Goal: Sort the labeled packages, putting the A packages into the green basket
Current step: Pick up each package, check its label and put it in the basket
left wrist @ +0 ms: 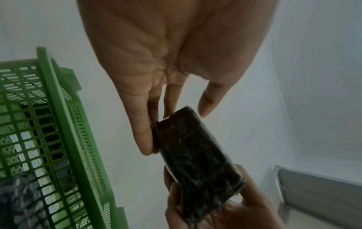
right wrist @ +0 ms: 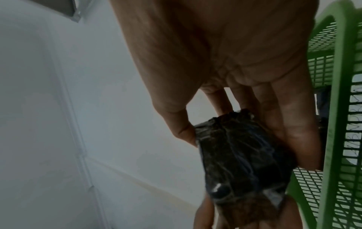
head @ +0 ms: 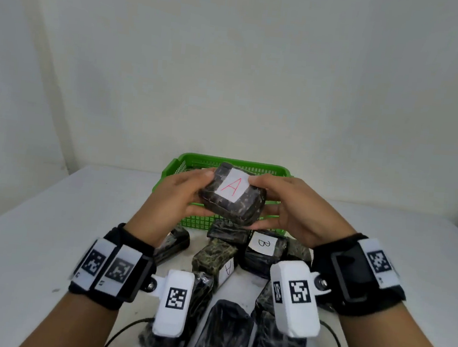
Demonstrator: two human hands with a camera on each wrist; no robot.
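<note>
A dark plastic-wrapped package with a white label bearing a red A is held by both hands above the near wall of the green basket. My left hand grips its left end, thumb on top and fingers underneath. My right hand grips the right end the same way. In the left wrist view the package sits between left fingers and the right hand, beside the basket. The right wrist view shows the package pinched by thumb and fingers, with the basket to the right.
Several more dark packages lie piled on the white table below my wrists, one labelled B, another with an A on its side. A dark package shows through the basket's mesh. A bare wall stands behind.
</note>
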